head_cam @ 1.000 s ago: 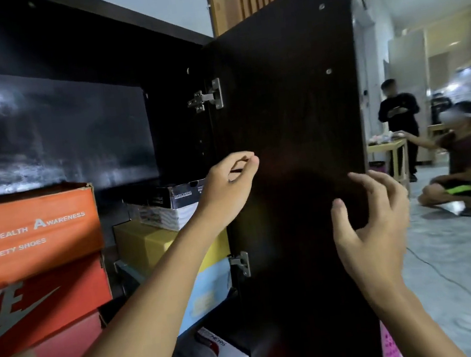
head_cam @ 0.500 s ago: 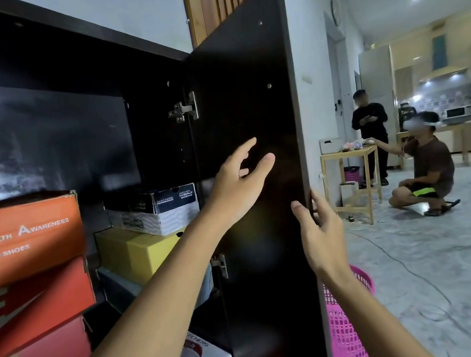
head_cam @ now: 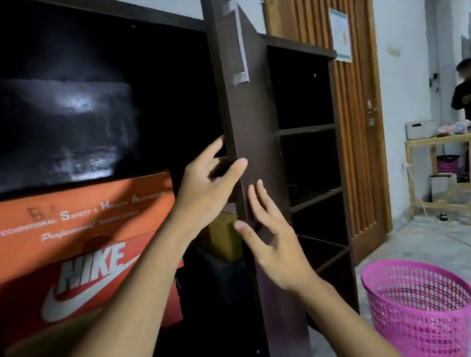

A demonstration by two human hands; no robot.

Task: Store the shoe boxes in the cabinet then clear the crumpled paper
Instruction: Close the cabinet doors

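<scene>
While my left hand (head_cam: 206, 194) pinches the thin edge of the dark wood-grain cabinet door (head_cam: 246, 123), thumb on its face, my right hand (head_cam: 273, 248) is spread flat-fingered at that face; contact unclear. Inside the cabinet (head_cam: 116, 9), at its left edge, a matte orange cardboard safety-shoe box (head_cam: 70, 227) rests on a red Nike shoe box (head_cam: 34, 294). A round pink plastic mesh basket (head_cam: 418, 304) stands on the floor.

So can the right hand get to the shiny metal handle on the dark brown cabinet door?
Probably yes. The right hand is open by the outer face of the dark brown cabinet door, and the shiny metal handle sits higher on that same face, with nothing between them.
</scene>
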